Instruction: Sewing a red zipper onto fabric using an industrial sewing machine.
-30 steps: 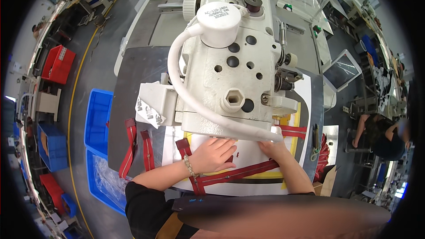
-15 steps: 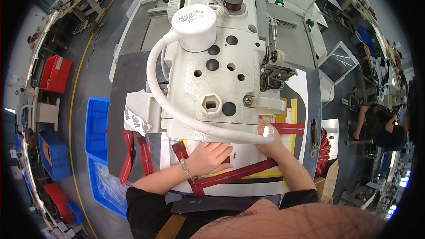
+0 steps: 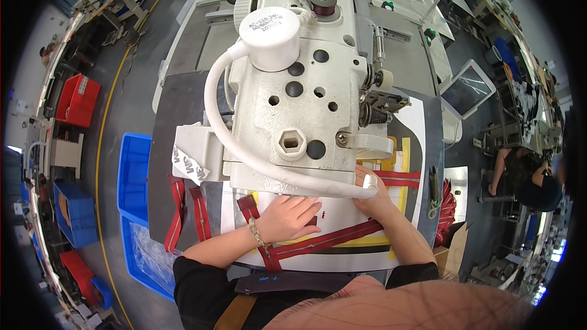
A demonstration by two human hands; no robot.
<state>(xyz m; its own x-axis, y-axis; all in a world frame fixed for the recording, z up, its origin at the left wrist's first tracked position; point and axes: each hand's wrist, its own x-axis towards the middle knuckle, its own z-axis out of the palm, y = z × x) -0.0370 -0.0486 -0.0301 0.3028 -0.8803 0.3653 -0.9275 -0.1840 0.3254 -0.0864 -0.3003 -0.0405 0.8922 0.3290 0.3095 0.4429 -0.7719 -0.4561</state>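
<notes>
Left hand (image 3: 290, 217): bare, flat, palm down, fingers extended and lying nearly together; grips nothing visible. It rests on a broad white sheet (image 3: 345, 214) edged with yellow and black strips, its fingertips at the front edge of the machine head. A pale beaded bracelet (image 3: 255, 231) circles the wrist.

Right hand (image 3: 374, 203): bare, reaching in beside the white cable's end; its fingertips are hidden by the machine, so whether they pinch anything cannot be told.

Long dark red fabric zipper with metal teeth (image 3: 330, 241): laid slantwise across the sheet, between the two forearms. A shorter dark red zipper strip (image 3: 249, 206) passes beneath the left wrist. Another red zipper length (image 3: 398, 178) lies crosswise just right of the right hand.

Large off-white metal sewing machine (image 3: 299, 116): stands over the sheet, carrying a white cylindrical unit (image 3: 269, 40) with a thick white cable (image 3: 215, 110), and a dark red thread spool (image 3: 323, 3).

Dark grey tabletop (image 3: 177, 110): two loose red zippers (image 3: 200, 214) at the left; slim dark-handled snips (image 3: 434, 186) at the right.

Beyond the right edge: a bunched pile of red zippers (image 3: 447, 208). Beyond the left: two blue plastic bins (image 3: 133, 177).
</notes>
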